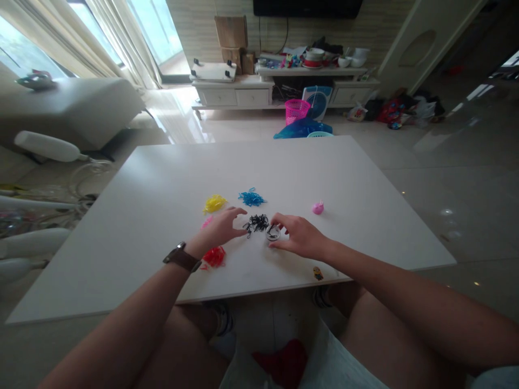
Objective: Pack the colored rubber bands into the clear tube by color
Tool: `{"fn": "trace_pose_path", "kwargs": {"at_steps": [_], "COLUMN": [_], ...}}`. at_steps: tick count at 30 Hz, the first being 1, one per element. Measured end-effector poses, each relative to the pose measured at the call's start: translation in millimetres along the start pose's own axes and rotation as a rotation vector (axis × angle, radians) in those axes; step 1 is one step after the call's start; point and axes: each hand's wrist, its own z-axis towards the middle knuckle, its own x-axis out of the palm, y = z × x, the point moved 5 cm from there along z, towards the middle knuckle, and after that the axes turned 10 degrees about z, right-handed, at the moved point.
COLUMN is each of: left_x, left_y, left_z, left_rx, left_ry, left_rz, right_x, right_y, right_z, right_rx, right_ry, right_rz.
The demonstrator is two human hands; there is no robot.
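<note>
A heap of thin black loop-like pieces [257,222] lies on the white table [284,167]. At its left edge my left hand [221,226] is open, thumb and fingers apart, with nothing visible between them. My right hand [302,235] grips a small round clear container [272,233] between thumb and fingers, right beside the black heap. A few black pieces show inside the container. Around them lie similar heaps: yellow [214,203], blue [252,198] and red [214,257]. A pink heap [207,222] is partly hidden behind my left hand.
To the right on the table sits a small pink rounded object [318,207]. Near the front edge is a small yellow cartoon figure [318,273]. White chairs [48,146] stand at the left. Beyond the table are a pink basket [297,111] and a white cabinet [219,96].
</note>
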Motion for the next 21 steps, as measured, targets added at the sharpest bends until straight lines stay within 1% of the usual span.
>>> {"fn": "trace_pose_path", "kwargs": {"at_steps": [1, 3, 7, 10, 13, 21], "left_x": [10, 25, 38, 42, 43, 38], "left_y": [2, -2, -24, -38, -46, -44], "left_z": [1, 1, 4, 6, 7, 12], "left_rx": [0.026, 0.05, 0.035, 0.024, 0.031, 0.023], "left_ry": [0.037, 0.074, 0.09, 0.077, 0.024, -0.059], "left_rz": [0.02, 0.067, 0.148, 0.195, 0.204, 0.173], "right_x": [0, 0, 2, 3, 4, 4], "right_y": [0, 0, 2, 4, 5, 4], "right_z": [0, -1, -3, -5, -6, -8], "right_rx": [-0.002, -0.015, -0.046, -0.05, -0.049, -0.06], "right_ry": [0.006, 0.017, 0.043, 0.056, 0.066, 0.073], "right_rz": [0.005, 0.017, 0.037, 0.034, 0.034, 0.022]}}
